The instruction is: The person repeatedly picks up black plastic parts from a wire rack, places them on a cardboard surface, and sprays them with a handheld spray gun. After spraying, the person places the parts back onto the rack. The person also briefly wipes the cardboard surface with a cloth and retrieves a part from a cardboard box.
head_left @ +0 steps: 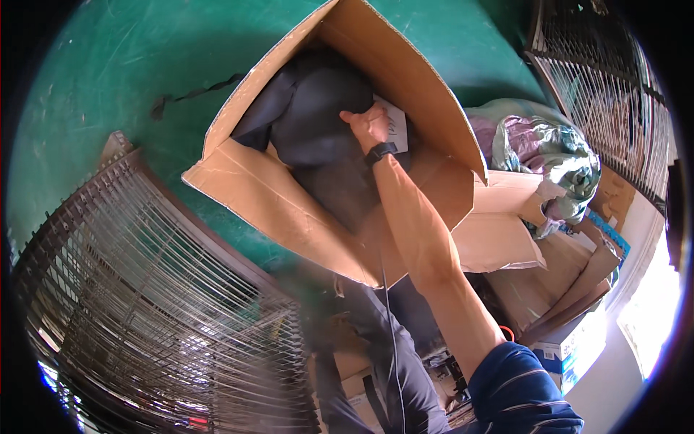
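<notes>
My right hand (369, 125), with a dark band on its wrist, reaches down into an open cardboard box (246, 184). Its thumb stretches left over a large, soft black thing (318, 119) with rounded, padded shapes; what kind of thing it is, I cannot make out. The fingers bend down at the right edge of this black thing and are partly hidden, seemingly gripping it there. Beside the hand, a white sheet or card (396, 129) with dark marks stands against the inner wall. My left hand is out of view.
Slatted metal racks (166, 267) stand at lower left and upper right (607, 94). A crumpled plastic sack (542, 159) and opened cardboard (549, 282) lie to the right. A dark strap (199, 92) lies on the green floor (137, 65). A thin cable (392, 340) hangs before my legs.
</notes>
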